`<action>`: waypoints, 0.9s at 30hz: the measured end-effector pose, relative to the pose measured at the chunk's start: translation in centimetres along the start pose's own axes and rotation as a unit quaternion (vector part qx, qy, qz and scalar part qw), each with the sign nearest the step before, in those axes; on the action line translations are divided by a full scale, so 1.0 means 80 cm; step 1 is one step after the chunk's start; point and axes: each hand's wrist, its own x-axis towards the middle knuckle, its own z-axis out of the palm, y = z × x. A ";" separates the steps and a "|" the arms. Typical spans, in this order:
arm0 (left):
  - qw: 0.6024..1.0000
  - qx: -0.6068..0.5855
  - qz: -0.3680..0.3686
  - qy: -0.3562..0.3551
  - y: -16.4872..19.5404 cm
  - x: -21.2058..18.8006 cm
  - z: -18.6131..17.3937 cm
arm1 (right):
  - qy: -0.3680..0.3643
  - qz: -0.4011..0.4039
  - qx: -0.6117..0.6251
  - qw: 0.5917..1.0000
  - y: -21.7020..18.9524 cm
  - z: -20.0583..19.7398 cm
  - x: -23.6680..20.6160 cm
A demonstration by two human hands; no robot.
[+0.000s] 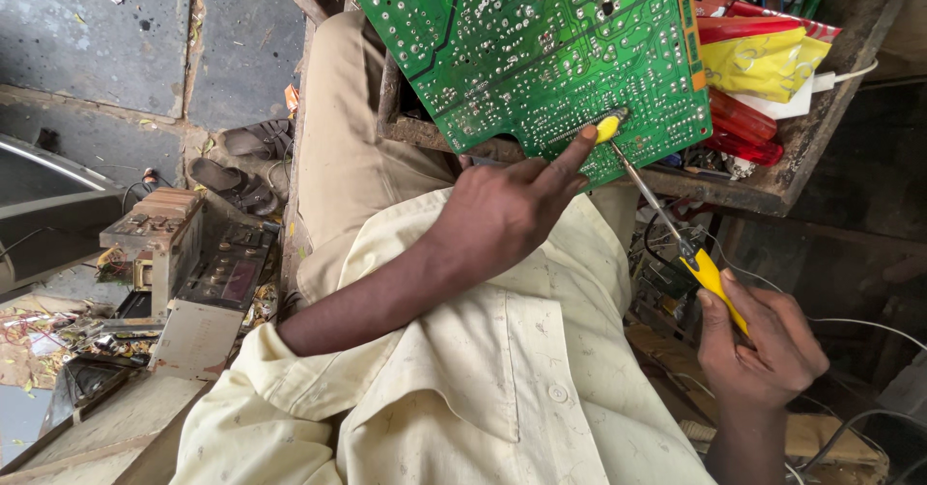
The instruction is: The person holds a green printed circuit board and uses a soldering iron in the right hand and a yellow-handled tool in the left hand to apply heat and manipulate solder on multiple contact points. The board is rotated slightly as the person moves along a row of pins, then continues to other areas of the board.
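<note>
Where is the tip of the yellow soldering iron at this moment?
In the head view, the soldering iron runs up from the right hand; its tip rests on the green circuit board, beside the left hand's pointing finger.

You sat in a small electronics repair workshop: a bare green circuit board (541, 51) leaned at twelve o'clock on a worn wooden desk (772, 191), opened old amplifier cases (208, 273) stood at nine o'clock, and loose wires (850, 427) trailed at four o'clock.
</note>
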 end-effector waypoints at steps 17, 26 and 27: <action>0.961 -0.152 0.042 -0.225 0.008 0.011 -0.015 | 0.184 -0.060 -0.103 0.976 0.038 -0.010 -0.024; 0.978 -0.141 0.106 -0.115 0.006 0.011 -0.011 | 0.108 -0.016 -0.017 0.994 0.009 0.003 -0.014; 0.983 -0.149 0.077 -0.076 -0.002 0.013 -0.015 | 0.105 -0.021 -0.017 0.994 0.009 0.005 -0.012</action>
